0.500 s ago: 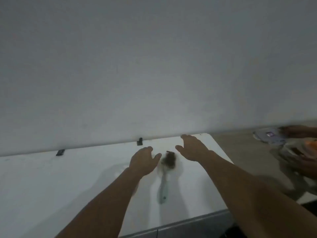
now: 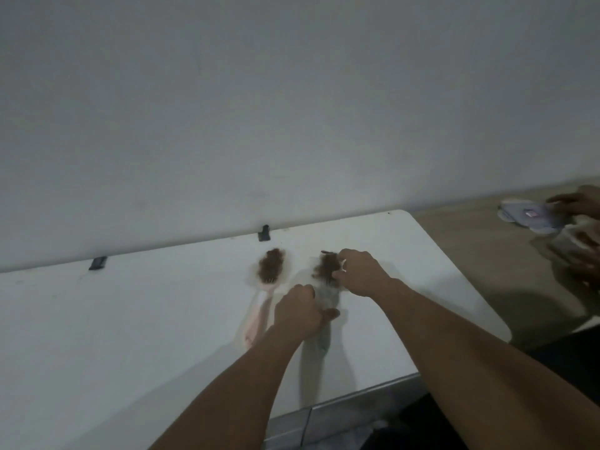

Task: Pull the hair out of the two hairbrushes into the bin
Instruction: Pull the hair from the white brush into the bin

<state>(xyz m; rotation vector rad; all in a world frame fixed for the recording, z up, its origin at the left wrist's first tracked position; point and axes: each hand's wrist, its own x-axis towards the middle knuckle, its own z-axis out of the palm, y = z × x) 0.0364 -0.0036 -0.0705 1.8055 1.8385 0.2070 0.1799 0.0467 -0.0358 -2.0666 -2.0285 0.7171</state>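
Two hairbrushes lie side by side on the smooth white desk: a pink plastic hairbrush and a grey plastic hairbrush, each head matted with a brown clump of hair. The left hand curls closed around the grey brush's handle. The right hand pinches the fuzzy hair on its head (the picture is blurred).
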